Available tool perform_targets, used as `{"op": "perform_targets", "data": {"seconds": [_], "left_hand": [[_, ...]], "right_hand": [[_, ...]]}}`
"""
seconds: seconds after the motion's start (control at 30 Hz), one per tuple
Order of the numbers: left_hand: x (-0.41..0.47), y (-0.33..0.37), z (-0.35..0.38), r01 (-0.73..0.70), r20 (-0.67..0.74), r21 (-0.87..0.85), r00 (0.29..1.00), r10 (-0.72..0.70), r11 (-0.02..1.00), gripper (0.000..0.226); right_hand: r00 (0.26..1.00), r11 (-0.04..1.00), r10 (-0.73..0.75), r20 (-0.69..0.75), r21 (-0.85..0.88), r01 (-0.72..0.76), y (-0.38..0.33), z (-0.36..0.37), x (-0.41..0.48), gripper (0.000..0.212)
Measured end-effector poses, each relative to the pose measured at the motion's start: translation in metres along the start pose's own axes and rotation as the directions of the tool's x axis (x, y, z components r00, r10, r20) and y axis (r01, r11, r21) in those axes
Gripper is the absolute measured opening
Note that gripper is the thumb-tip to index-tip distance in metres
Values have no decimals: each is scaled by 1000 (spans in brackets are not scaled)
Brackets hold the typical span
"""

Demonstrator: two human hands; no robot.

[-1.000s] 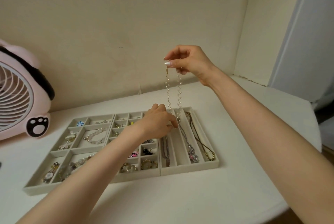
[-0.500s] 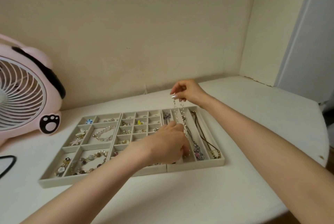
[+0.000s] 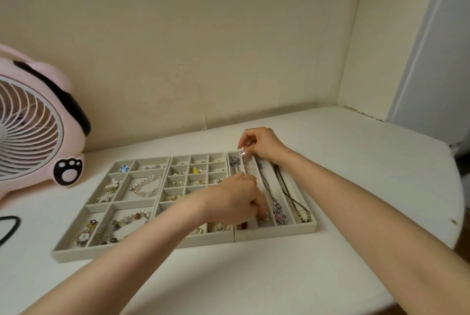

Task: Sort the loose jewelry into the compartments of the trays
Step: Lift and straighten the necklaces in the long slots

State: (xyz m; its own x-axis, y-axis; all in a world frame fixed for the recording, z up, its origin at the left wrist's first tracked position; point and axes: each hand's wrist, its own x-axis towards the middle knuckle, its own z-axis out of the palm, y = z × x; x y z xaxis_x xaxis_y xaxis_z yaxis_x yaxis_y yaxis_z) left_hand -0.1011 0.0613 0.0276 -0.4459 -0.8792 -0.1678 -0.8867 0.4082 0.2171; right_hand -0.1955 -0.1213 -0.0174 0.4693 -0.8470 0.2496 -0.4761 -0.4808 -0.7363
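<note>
The pearl chain [image 3: 253, 172] lies lengthwise in the right tray [image 3: 277, 233], centre frame. The right hand [image 3: 262, 145] pinches its far end. The left hand [image 3: 236, 200] curls over its near end; its grip I cannot tell. The trays [image 3: 127, 253] look mostly filled, so sorting seems nearly done.

- We see the fan [image 3: 30, 134] cut by the left edge, likewise a black cord [image 3: 11, 220].
- The left hand [image 3: 234, 203] covers the chain's [image 3: 252, 170] near half; its fingertips are hidden, so we cannot tell its grip.
- The studs [image 3: 195, 170] in the tray's [image 3: 211, 240] small compartments are too small for us to tell apart.
</note>
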Motion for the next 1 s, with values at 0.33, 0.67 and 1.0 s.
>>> {"op": "perform_targets", "data": {"seconds": [0.33, 0.67, 1.0], "left_hand": [[1, -7, -6, 6, 77, -112, 997, 2, 994, 40], [-2, -3, -10, -36, 121, -47, 992, 41, 998, 40], [-1, -5, -9, -42, 142, -53, 989, 49, 998, 39]], "right_hand": [[998, 979, -58, 5, -195, 58, -2, 2, -8, 29], [991, 874, -127, 42, -467, 132, -11, 7, -11, 29], [982, 767, -180, 59, -616, 178, -17, 7, -12, 22]]}}
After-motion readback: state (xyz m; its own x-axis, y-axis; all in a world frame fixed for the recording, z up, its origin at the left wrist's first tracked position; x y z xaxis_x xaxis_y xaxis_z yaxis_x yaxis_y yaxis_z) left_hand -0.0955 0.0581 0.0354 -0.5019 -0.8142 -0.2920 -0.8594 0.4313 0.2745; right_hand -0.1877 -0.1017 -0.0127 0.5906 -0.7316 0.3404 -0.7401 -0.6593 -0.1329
